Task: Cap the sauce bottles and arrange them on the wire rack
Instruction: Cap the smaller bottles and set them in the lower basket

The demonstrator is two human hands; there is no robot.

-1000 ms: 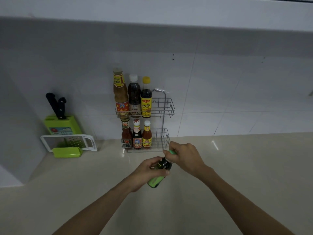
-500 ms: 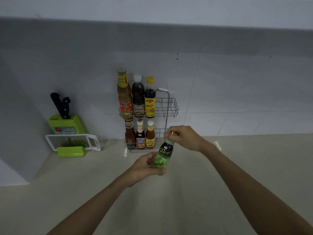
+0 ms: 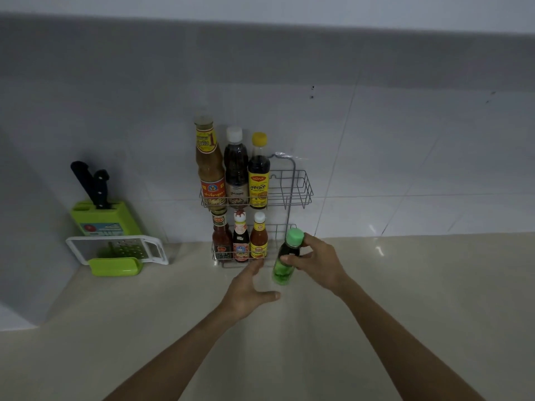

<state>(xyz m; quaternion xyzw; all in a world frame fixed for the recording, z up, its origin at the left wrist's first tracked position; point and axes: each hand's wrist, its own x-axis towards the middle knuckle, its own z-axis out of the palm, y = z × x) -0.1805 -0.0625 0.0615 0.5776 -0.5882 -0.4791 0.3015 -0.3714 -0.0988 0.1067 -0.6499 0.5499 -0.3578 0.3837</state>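
- Just right of the wire rack (image 3: pixel 301 186), the green-capped bottle (image 3: pixel 285 263) is upright, right hand (image 3: pixel 318 263) fingers wrapped round it.
- Left hand (image 3: pixel 249 293) sits beside it, fingers spread, holding nothing.
- Six capped bottles fill the rack's left side.

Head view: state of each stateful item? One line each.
green-capped bottle: capped, upright, held off the rack
right hand: closed on the green-capped bottle
left hand: open, off the bottle
wire rack: standing; both tiers free at the right end
upper-tier bottles: three, upright, capped
lower-tier bottles: three, upright, capped
knife block: two knives in it
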